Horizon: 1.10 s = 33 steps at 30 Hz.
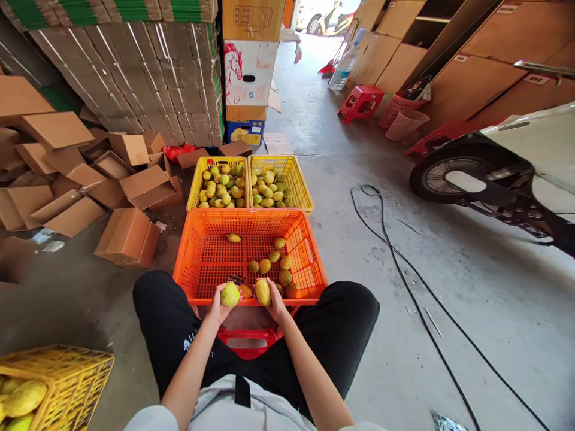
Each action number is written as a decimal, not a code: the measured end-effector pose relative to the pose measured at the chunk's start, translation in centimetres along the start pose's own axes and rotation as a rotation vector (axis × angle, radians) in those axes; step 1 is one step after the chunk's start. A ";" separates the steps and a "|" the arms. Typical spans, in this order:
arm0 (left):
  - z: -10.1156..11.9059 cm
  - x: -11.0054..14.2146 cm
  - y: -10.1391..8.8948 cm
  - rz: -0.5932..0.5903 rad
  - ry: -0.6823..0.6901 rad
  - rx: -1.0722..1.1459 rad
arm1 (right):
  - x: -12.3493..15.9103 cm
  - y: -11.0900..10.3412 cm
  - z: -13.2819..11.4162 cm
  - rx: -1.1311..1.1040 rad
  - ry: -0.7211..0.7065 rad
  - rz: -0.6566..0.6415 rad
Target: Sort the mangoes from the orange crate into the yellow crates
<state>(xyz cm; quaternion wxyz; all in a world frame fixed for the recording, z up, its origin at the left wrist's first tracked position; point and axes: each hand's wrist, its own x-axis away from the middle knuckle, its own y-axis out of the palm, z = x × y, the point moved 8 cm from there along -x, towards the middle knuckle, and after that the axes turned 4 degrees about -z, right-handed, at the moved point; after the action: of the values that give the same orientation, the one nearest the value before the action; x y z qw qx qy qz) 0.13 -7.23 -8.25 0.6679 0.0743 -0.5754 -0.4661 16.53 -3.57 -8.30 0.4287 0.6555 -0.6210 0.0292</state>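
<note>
My left hand (221,306) is closed round a yellow-green fruit (230,294) at the near rim of an orange crate (211,257). My right hand (274,302) grips a second, more oval yellow fruit (263,291) beside it. Several more fruits (276,266) lie loose on the crate floor, mostly at the near right. Beyond the orange crate stand two yellow crates, the left one (218,182) and the right one (279,182), both holding many fruits. I sit with my knees either side of the orange crate, on a red stool (247,341).
Another yellow crate of fruit (54,383) is at the near left. Folded cardboard boxes (81,179) pile up on the left, with stacked flat cartons (135,72) behind. A black cable (404,263) runs across the concrete floor on the right, near a parked scooter (494,173).
</note>
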 end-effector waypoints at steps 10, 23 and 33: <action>0.5 0.2 -0.7 0.167 0.082 0.094 | 0.2 -0.1 -0.3 0.152 -0.051 0.017; 0.2 0.1 0.0 0.039 -0.017 0.202 | -1.0 -1.0 1.3 0.010 0.068 0.065; 0.0 -0.2 -0.1 -0.015 -0.009 0.009 | 0.3 -0.3 -0.6 0.120 -0.056 0.064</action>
<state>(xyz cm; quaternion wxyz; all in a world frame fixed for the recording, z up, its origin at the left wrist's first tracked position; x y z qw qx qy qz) 0.09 -7.11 -8.41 0.6614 0.0794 -0.5799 -0.4690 17.12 -3.52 -7.94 0.3700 0.6605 -0.6504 0.0617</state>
